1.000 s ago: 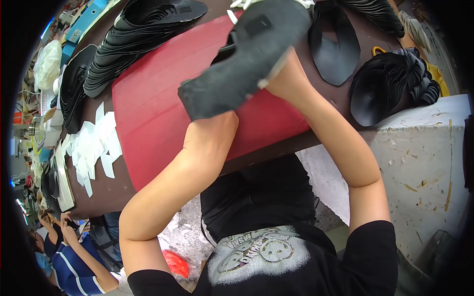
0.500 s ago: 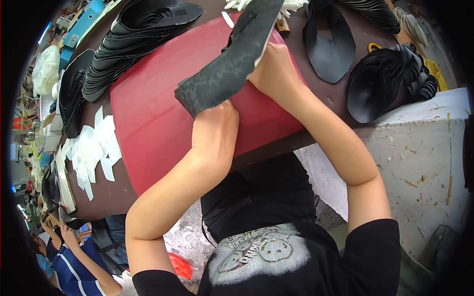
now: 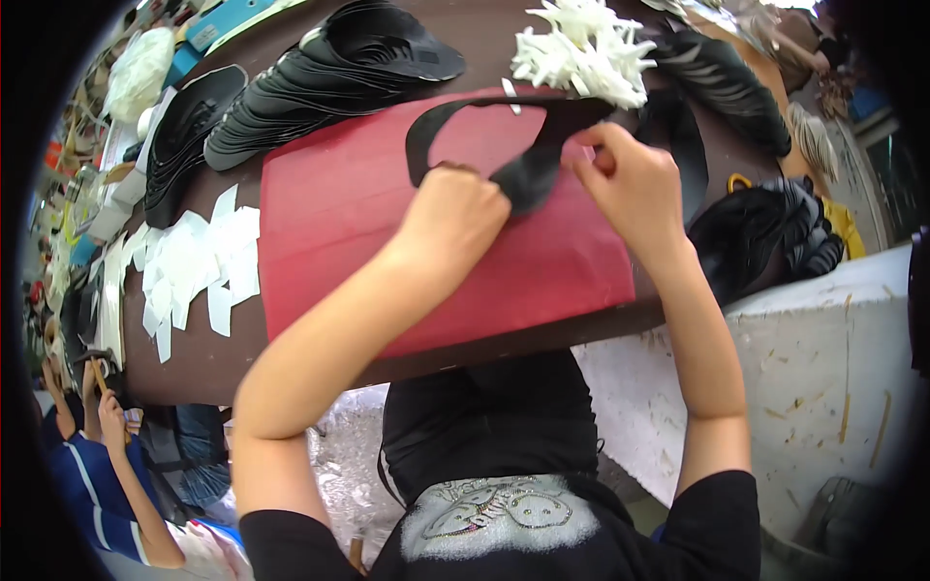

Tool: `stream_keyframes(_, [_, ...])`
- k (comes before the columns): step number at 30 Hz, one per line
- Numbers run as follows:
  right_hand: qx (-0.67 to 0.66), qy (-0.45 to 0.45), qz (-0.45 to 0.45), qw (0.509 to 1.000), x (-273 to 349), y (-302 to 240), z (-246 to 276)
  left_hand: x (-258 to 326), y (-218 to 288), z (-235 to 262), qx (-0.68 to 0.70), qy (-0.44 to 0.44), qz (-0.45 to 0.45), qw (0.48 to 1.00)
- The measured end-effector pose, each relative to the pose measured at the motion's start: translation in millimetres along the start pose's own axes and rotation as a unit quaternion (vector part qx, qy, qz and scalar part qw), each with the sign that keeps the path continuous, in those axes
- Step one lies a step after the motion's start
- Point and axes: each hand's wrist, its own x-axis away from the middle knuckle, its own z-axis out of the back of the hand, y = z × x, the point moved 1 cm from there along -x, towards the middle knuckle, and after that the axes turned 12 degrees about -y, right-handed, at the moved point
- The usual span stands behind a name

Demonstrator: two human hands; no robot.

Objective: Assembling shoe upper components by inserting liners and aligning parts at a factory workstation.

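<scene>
1. The thin black curved shoe-upper cutout, raised and folded half a second ago, is now lying spread across the red rectangular mat.
2. The left hand and right hand are pinching its lower edge with curled fingers.
3. White paper strips and stacked black soles are lying beyond the mat.
</scene>
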Motion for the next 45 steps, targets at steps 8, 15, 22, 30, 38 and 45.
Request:
stream_keyframes(8, [0.041, -0.179, 0.397, 0.899, -13, -50, -39, 140, -49, -61, -0.016, 0.113, -0.037, 0.993])
stream_keyframes(15, [0.016, -0.245, 0.442, 0.863, -15, -83, -55, 189, -32, -80, 0.092, 0.151, 0.076, 0.981])
stream_keyframes(22, [0.061, -0.247, 0.502, 0.827, -11, -94, -62, 174, -24, -75, 0.248, 0.187, 0.104, 0.945])
stream_keyframes(30, [-0.081, -0.316, 0.261, 0.908, -19, -109, -56, 170, -25, -69, 0.323, 0.177, 0.162, 0.916])
stream_keyframes(38, [0.035, -0.262, 0.473, 0.84, 1, -83, -65, 190, -22, -108, 0.226, 0.227, 0.078, 0.944])
stream_keyframes(45, [0.078, -0.345, 0.453, 0.818, 15, -84, -58, 210, -14, -100, 0.294, 0.113, 0.07, 0.946])
